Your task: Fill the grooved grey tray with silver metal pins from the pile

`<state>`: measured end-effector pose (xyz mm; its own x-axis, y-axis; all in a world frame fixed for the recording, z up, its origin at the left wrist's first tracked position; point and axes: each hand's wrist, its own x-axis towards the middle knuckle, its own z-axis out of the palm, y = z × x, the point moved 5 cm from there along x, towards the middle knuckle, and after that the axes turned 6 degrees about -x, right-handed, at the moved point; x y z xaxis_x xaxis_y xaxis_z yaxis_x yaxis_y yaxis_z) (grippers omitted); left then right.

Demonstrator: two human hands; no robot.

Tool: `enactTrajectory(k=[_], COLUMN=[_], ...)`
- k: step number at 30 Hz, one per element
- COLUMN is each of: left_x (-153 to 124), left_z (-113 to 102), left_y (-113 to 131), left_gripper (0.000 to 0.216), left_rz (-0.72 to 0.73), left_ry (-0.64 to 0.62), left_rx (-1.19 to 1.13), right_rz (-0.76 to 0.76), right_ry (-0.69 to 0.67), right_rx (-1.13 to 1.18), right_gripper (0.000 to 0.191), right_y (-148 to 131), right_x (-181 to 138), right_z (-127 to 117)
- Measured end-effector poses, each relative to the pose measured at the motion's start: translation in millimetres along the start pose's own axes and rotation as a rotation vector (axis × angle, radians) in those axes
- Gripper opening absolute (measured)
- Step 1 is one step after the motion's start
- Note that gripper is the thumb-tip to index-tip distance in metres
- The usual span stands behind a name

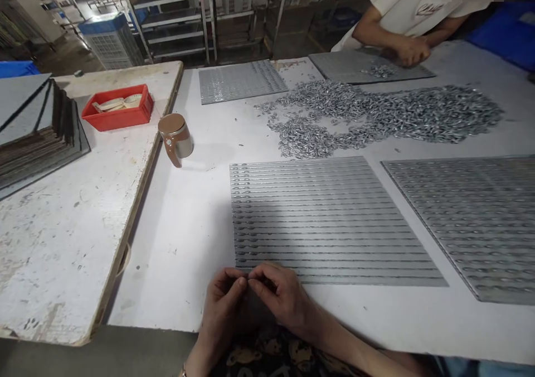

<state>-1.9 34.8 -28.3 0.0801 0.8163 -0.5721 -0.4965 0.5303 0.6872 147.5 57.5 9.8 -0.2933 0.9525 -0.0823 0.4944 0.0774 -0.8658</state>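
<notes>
A grey board (317, 221) with many parallel dark lines lies flat before me. Small dark, shiny, spindle-shaped metal pieces (241, 209) sit in two columns along its left side. At the board's near left corner, my left hand (225, 296) is closed in a pinch. My right hand (282, 296) pinches right beside it, thumbs and fingertips almost meeting. Whatever lies between the fingers is too small to make out. Beyond the board spreads a big loose heap of similar metal pieces (388, 112).
A fuller lined board (480, 226) lies at right, another (242, 81) at the back. Across the table a co-worker's hands (412, 51) are over a grey board (334, 67). A brown mug (175, 137), a red bin (119, 117) and stacked boards (37, 137) stand left.
</notes>
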Motion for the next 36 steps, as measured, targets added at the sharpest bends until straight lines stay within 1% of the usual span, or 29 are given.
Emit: enactTrajectory(k=[2,4,5,9,13,17,19,21,24,27,32,36], left_x=[0.9,0.9,0.7,0.0,0.7,1.4,1.6,2.0,3.5,4.1,2.7,2.7], left_z=[3.5,3.9,3.2,-1.8,-3.0,2.3,5.6,7.7,5.5,-0.5,-9.8,-10.3], left_y=[-1.1,-2.7,-3.4,-3.0,1.1,-1.8,-4.5,-5.5,-0.4,5.4,6.1,3.3], left_gripper=[0.038,0.039,0.039,0.042,0.042,0.049,0.048,0.042,0.030,0.029,0.027,0.021], left_rz=[-0.005,-0.021,-0.030,-0.025,0.013,-0.030,-0.064,-0.094,-0.087,-0.083,-0.109,-0.115], left_ry=[-0.017,-0.027,-0.031,-0.023,-0.032,-0.108,-0.142,-0.147,-0.089,-0.045,-0.018,-0.026], left_rx=[0.029,0.077,0.096,0.159,0.139,0.101,0.081,0.023,-0.122,-0.210,-0.243,-0.262], right_rz=[0.084,0.119,0.103,-0.054,-0.062,-0.175,-0.163,-0.106,-0.059,-0.064,-0.135,-0.295], right_ry=[-0.035,-0.062,-0.060,-0.006,-0.049,-0.096,-0.065,0.008,0.137,0.215,0.229,0.204], right_rx=[0.058,0.096,0.090,0.010,0.047,0.068,0.039,-0.029,-0.159,-0.281,-0.414,-0.449], right_gripper=[0.018,0.016,0.015,0.014,0.017,0.022,0.016,0.010,0.017,0.020,0.020,0.022], right_y=[5.0,8.4,8.4,1.6,-3.8,-12.5,-7.7,2.8,16.6,22.5,24.3,25.7], right_x=[-1.6,-2.0,-1.9,-1.6,-1.6,-5.3,-5.8,-2.9,7.1,18.1,22.5,17.2], right_z=[-0.2,0.3,0.2,-0.7,-0.2,-3.4,-6.6,-10.8,-16.3,-14.5,-3.0,-1.3])
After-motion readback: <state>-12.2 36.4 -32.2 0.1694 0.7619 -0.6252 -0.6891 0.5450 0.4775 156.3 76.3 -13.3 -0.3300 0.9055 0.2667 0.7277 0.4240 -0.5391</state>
